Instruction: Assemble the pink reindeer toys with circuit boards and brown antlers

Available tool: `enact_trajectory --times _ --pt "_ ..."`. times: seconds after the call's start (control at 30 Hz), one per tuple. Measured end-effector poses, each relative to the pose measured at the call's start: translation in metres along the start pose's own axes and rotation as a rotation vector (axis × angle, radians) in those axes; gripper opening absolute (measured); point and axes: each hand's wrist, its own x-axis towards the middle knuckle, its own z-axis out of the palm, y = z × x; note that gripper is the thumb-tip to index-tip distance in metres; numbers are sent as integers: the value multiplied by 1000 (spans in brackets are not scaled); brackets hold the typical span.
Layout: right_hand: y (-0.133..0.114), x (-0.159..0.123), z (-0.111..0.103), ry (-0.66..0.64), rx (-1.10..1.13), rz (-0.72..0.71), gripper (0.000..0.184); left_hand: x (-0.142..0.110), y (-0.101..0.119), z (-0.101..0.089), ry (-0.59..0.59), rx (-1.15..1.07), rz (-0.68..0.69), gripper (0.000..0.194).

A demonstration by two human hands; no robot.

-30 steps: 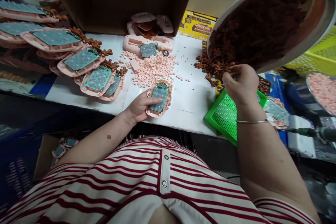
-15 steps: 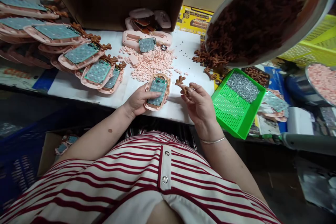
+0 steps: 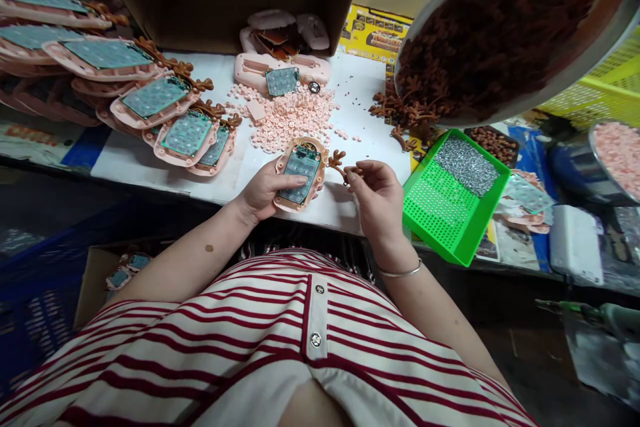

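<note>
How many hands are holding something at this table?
2: the left hand holds a pink shell with a circuit board; the right hand pinches a brown branching piece. Others may be out of view.

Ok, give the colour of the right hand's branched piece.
The branched piece is brown, clearest in the head view.

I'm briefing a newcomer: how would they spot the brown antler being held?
Over the white tabletop, look between the green basket and the pink shell in the left hand. There, the right hand pinches a brown antler. Its look-alikes sit in or beside the big tub or jut from stacked shells; only this one is held.
</note>
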Motion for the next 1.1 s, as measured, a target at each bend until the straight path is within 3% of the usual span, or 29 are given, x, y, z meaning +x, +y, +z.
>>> enact_trajectory --times 0.07,0.13,0.2,0.33,0.5,0.7,0.87,0.93,1.03,1.1 --pt "-3 -4 1 -2 -319 -254 10 -3 0 3 -22 2 -11 39" --pt "-6 -8 4 -87 -631 -475 18 -6 -2 6 -54 7 -29 38" --pt "-8 -12 6 -256 -868 -591 28 -9 -3 7 -72 24 -32 36" --pt "-12 -18 8 -540 -1004 -645 30 -19 1 2 1 50 -14 32" --pt "-18 0 5 -527 -805 -611 33 -35 15 -12 148 19 -10 40" --pt "-30 29 13 -739 -1017 -488 36 -35 15 -10 189 31 33 44" --pt "-38 29 -16 -661 -863 -230 15 -31 11 -5 147 45 -11 40" --pt "-33 27 -27 -520 -696 -119 11 -27 8 -1 132 55 -26 38" --pt "-26 23 -30 -185 -225 42 25 -22 2 5 115 82 -57 39" --pt "-26 20 -22 -95 122 159 38 -18 -3 9 105 101 -80 42"
